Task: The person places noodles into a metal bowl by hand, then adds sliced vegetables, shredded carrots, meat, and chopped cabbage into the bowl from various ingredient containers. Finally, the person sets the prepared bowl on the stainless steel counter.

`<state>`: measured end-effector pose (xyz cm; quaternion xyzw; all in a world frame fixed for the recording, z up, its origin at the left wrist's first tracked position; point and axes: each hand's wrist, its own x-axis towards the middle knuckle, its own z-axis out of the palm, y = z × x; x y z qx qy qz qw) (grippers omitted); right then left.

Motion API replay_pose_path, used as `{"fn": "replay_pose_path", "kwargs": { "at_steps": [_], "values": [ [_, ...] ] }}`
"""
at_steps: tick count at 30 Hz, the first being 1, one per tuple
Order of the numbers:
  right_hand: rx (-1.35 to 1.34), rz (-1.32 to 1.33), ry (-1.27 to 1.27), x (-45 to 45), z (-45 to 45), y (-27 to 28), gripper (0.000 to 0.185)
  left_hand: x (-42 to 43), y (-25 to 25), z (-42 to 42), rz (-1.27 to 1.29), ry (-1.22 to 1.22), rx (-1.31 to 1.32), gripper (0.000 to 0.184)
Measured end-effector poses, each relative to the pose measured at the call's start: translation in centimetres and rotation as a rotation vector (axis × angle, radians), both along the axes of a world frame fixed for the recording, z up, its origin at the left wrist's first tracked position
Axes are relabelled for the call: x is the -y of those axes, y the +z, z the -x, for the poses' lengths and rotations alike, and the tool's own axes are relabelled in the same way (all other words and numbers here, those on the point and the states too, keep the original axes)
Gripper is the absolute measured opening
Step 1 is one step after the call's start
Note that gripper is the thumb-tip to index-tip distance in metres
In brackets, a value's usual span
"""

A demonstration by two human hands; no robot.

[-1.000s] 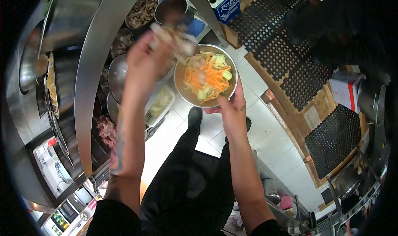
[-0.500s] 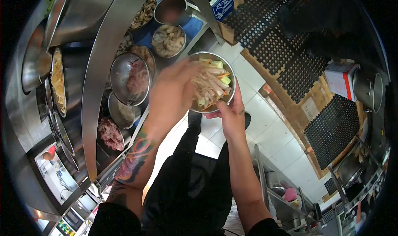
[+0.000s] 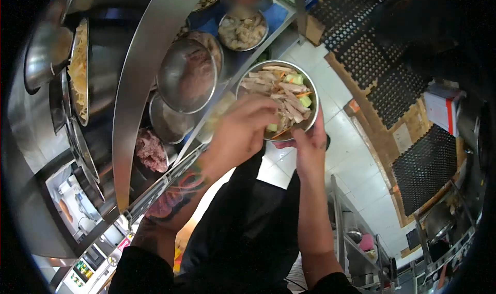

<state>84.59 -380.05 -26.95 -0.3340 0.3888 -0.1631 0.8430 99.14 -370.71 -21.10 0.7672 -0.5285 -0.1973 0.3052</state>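
A round metal bowl (image 3: 316,99) holds pale strips of cooked meat (image 3: 293,108), orange shreds and light green chunks. My right hand (image 3: 311,141) grips its lower right rim, thumb on the edge and fingers underneath. Over the bowl's left side is my left hand (image 3: 238,131), slightly blurred, its curled fingers pressed together at the meat strips. What those fingertips pinch is hidden.
Left of the bowl, a steel counter holds bowls of shrimp (image 3: 243,30), raw meat (image 3: 151,150) and pale shreds (image 3: 79,69), plus a strainer (image 3: 187,76). Black perforated mats (image 3: 426,165) lie at the right. A red-and-white tin (image 3: 440,108) stands beyond.
Meat strips now cover most of the orange shreds. My left hand came from the counter bowls to the bowl, then down to its lower left. The bowl sits farther right in view.
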Motion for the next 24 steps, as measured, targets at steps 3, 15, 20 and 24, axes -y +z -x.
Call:
{"fn": "replay_pose_path", "kwargs": {
  "at_steps": [3, 15, 20, 24],
  "values": [
    [-0.024, -0.002, 0.025, -0.4, -0.1, 0.5, 0.070, -1.7, 2.2, -2.5, 0.081, 0.114, 0.030, 0.014],
    [-0.100, -0.013, 0.064, -1.4, 1.5, -0.4, 0.071, -19.7, -3.7, -14.8, 0.474, 1.244, -0.653, 0.014],
    [-0.169, -0.014, 0.121, -2.0, 1.6, -0.6, 0.073, -21.4, -4.0, -14.0, 0.289, 1.235, -0.486, 0.014],
    [-0.160, -0.040, 0.160, -2.1, 1.8, -1.0, 0.075, -21.8, -4.0, -13.2, 0.227, 1.235, -0.434, 0.014]
  ]
}}
